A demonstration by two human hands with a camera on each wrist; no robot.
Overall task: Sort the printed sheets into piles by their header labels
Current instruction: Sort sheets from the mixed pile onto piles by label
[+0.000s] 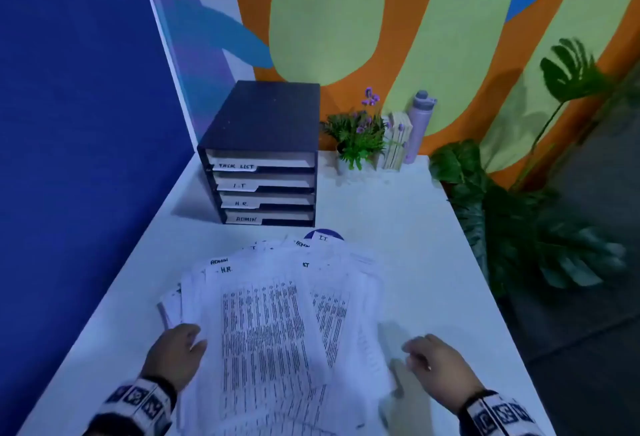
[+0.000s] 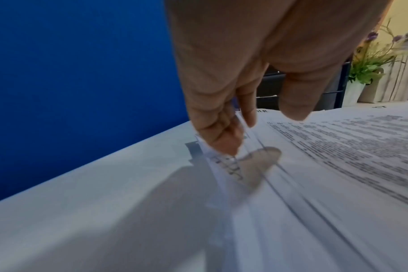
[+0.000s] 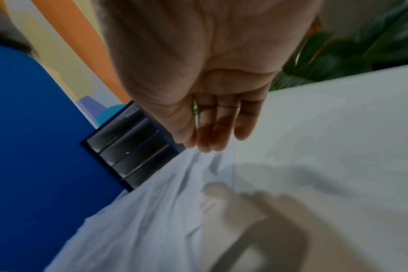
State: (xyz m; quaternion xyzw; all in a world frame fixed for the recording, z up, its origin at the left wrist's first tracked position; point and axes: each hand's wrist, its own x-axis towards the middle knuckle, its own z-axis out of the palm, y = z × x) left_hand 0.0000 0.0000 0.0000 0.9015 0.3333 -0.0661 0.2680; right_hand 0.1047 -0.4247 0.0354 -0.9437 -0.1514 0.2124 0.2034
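A loose fan of printed sheets [image 1: 270, 324] lies on the white table [image 1: 433, 227], with handwritten headers such as ADMIN, H.R. and I.T. at their far edges. My left hand [image 1: 187, 342] is at the pile's left edge. In the left wrist view its fingertips [image 2: 217, 139] sit among the lifted edges of the sheets [image 2: 338, 156], and the thumb [image 2: 296, 110] hovers just above the top sheet. My right hand [image 1: 415, 349] hangs over the pile's right edge with straight fingers [image 3: 212, 143], holding nothing, above the sheets [image 3: 151, 220].
A dark drawer unit [image 1: 263, 130] labelled TASK LIST, I.T, H.R. and ADMIN stands at the back left. A small flowering pot plant [image 1: 356, 134] and a lilac bottle [image 1: 417, 124] stand by the wall. Large leafy plants [image 1: 519, 227] crowd the right table edge. A blue wall runs along the left.
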